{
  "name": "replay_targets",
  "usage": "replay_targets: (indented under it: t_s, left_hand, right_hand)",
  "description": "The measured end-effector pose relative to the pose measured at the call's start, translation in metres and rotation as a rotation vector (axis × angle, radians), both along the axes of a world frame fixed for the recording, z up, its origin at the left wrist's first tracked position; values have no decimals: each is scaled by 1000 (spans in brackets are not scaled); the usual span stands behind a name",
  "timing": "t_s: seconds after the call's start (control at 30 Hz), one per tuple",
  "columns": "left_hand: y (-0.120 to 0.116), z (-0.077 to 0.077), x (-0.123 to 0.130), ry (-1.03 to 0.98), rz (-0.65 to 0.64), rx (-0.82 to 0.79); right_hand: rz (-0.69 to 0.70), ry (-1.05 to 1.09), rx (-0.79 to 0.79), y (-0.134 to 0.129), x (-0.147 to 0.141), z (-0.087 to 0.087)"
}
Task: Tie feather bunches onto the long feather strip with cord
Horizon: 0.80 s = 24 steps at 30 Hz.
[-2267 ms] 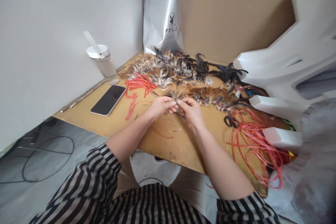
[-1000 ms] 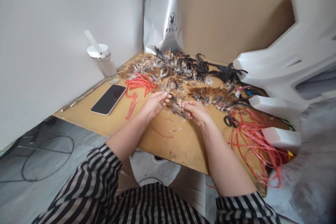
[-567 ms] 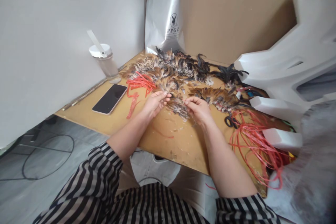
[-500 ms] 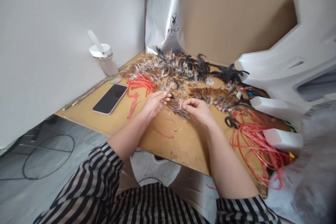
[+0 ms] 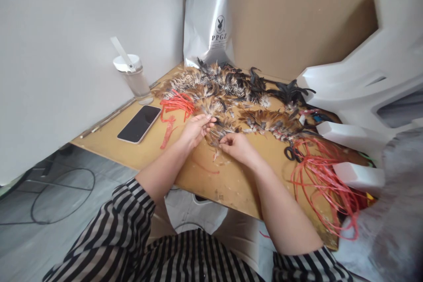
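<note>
Brown and black feathers (image 5: 228, 81) lie in rows and heaps across the back of the table. My left hand (image 5: 199, 128) is pinched at the near edge of the heap, its fingertips on brown feathers (image 5: 222, 128). To its right my right hand (image 5: 236, 146) is closed in a pinch low on the same tuft; what is between its fingertips is too small to make out. Cut red strips (image 5: 177, 102) lie left of the feathers. A bundle of long red strands (image 5: 325, 176) spreads at the right, beside black scissors (image 5: 291, 153).
A phone (image 5: 139, 124) lies at the left of the table (image 5: 145, 154), near a lidded cup (image 5: 135, 80). Behind stands a silver bag (image 5: 206, 26). A white chair-like plastic object (image 5: 350, 70) borders the right side.
My right hand has moved left and slightly down, nearer to my left hand, along the feather tuft. My left hand has hardly moved.
</note>
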State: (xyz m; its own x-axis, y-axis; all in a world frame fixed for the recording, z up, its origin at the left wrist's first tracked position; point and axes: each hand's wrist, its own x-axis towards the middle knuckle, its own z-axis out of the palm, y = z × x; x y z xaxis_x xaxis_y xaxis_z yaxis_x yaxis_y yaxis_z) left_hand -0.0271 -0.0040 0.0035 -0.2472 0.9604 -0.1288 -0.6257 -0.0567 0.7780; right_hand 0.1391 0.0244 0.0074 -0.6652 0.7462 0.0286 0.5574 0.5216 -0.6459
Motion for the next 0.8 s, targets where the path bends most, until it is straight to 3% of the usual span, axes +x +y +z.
replay_targets:
  t_s: [0.13,0.2,0.3,0.57,0.8]
  left_hand:
    - [0,-1,0,-3,-30,20]
    - [0,0,0,-7,-39,20]
    - [-1,0,0,-11,-49,20]
    - [-2,3,3,-10,-118,20]
    - [-5,0,7,28,-247,41]
  right_hand:
    - [-46,-198,186,-10,-9,0]
    - [-64,-216,195,-10,-10,0]
    - [-91,-97,56,-4,-6,2]
    - [-318,579,-562,15,9,13]
    - [-250,739,-661,9,6,17]
